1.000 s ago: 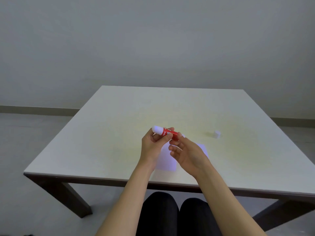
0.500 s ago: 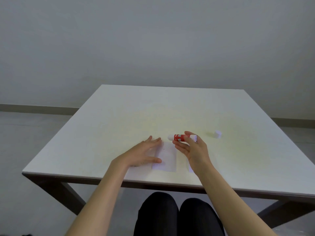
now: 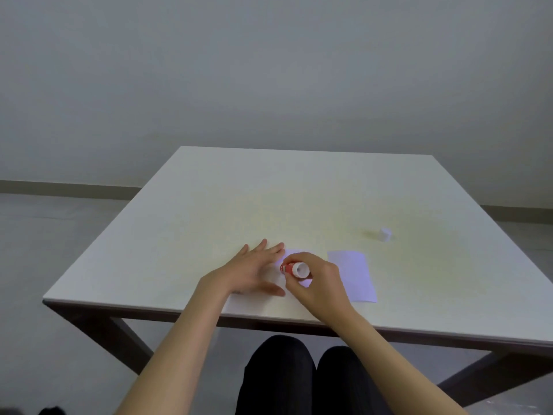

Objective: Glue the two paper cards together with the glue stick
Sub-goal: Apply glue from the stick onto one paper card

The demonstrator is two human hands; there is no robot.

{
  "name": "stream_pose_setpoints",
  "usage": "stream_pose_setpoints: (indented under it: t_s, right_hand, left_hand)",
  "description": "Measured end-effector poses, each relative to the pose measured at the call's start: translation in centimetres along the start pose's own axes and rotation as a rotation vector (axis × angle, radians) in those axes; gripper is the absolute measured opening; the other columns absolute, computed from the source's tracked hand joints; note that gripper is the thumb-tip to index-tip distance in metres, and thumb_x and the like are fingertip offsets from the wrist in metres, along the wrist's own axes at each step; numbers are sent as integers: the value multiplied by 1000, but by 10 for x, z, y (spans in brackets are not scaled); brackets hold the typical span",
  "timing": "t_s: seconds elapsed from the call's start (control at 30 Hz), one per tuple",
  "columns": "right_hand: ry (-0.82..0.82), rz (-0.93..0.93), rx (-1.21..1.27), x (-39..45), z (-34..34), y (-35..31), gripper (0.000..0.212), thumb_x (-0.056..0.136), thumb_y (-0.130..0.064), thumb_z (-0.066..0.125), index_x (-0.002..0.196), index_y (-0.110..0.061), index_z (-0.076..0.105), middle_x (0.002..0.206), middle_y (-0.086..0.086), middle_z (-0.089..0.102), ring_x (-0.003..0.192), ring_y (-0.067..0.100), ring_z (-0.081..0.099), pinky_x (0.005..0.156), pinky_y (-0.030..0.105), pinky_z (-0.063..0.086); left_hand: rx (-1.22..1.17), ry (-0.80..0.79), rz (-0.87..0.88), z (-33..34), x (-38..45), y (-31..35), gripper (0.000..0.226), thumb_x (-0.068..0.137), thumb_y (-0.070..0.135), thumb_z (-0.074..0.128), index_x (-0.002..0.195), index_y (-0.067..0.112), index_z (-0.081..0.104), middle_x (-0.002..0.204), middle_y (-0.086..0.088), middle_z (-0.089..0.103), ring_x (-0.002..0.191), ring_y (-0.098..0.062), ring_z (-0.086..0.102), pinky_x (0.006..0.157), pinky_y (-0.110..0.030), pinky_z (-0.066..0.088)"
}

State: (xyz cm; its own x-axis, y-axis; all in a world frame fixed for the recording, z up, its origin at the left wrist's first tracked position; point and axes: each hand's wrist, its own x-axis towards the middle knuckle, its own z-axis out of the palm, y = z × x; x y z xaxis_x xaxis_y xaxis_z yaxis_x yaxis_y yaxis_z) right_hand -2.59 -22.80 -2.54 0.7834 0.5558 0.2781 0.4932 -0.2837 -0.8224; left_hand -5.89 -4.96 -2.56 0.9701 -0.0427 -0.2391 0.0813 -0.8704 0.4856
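We press our flat, open left hand [image 3: 254,269] on the left card [image 3: 294,256]; our right hand [image 3: 318,283] grips the glue stick [image 3: 294,268] upon it. We should rub evenly; the second card [image 3: 353,275] waits just right.

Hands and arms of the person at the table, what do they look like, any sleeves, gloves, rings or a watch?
Both forearms are bare up to the bottom edge of the picture, with no sleeves in view. The left hand and the right hand wear no gloves, and no ring, watch or bracelet shows on what can be seen of the fingers and wrists. Below the table edge, the legs are in black trousers.
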Motion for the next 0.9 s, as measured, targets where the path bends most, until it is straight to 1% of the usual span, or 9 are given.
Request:
stream_pose_setpoints:
  t_s: [0.1, 0.2, 0.33, 0.43, 0.5, 0.6, 0.7, 0.8, 0.9]
  right_hand:
    - [-65, 70, 122, 1, -5, -2, 8, 76, -24, 63, 82, -22, 68, 76, 0, 74, 69, 14, 69, 70, 37, 57]
    - [9, 216, 268, 11, -12, 4, 6, 77, -18, 68, 82, -18, 70, 76, 4, 75, 72, 18, 73, 77, 43, 59]
    - [174, 253, 185, 17, -16, 13, 12, 82, -13, 68, 94, -16, 71, 89, -7, 75, 87, 11, 70, 81, 28, 55]
    - [120, 193, 132, 7, -15, 10, 14, 81, -15, 68, 87, -27, 71, 86, -12, 74, 85, 8, 68, 72, 15, 51]
    - [40, 170, 152, -1, -13, 6, 10, 76, -21, 69, 77, -31, 69, 79, -9, 75, 76, 13, 69, 69, 23, 55]
    - [-42, 142, 188, -5, -15, 2, 7, 71, -30, 66, 78, -28, 69, 76, -4, 75, 70, 18, 72, 71, 38, 58]
    - [34, 233, 242, 5, -21, 7, 7, 77, -23, 70, 84, -21, 71, 76, 1, 76, 74, 20, 73, 77, 47, 58]
    - [154, 286, 211, 11, -26, 11, 12, 80, -20, 72, 92, -18, 72, 84, 0, 75, 83, 20, 72, 81, 45, 57]
    - [112, 275, 165, 5, -27, 9, 7, 78, -23, 72, 85, -21, 73, 77, -5, 75, 76, 18, 71, 73, 38, 59]
  left_hand:
    - [-27, -7, 3, 0, -1, 0, 94, 79, 50, 65, 151, 29, 9, 159, 19, 1, 146, -7, -12, 119, -37, -11]
    - [34, -27, 2, -3, -3, 2, 94, 80, 50, 64, 152, 26, 7, 160, 16, -1, 147, -10, -13, 118, -37, -12]
    - [61, -50, 5, -5, -3, 4, 93, 82, 50, 63, 152, 23, 7, 160, 13, -4, 147, -13, -14, 118, -40, -11]
    - [44, -44, 3, -4, -2, 3, 94, 81, 50, 63, 152, 24, 7, 160, 15, -4, 147, -11, -14, 118, -39, -12]
    - [23, -34, 0, -2, -1, 2, 95, 81, 50, 64, 152, 26, 5, 160, 17, -4, 146, -9, -14, 118, -38, -12]
    - [11, -29, -3, 0, -1, 0, 96, 81, 52, 64, 151, 27, 3, 159, 17, -4, 146, -8, -15, 118, -36, -13]
    - [34, -41, -2, -2, -2, 0, 95, 81, 51, 63, 152, 26, 4, 160, 16, -4, 146, -9, -15, 117, -36, -13]
    - [68, -54, 8, -4, -2, 1, 93, 83, 51, 61, 152, 24, 5, 160, 14, -5, 147, -12, -14, 118, -39, -12]
    - [55, -50, 10, -2, -1, 0, 93, 82, 51, 61, 152, 24, 5, 160, 14, -5, 147, -11, -14, 118, -39, -12]
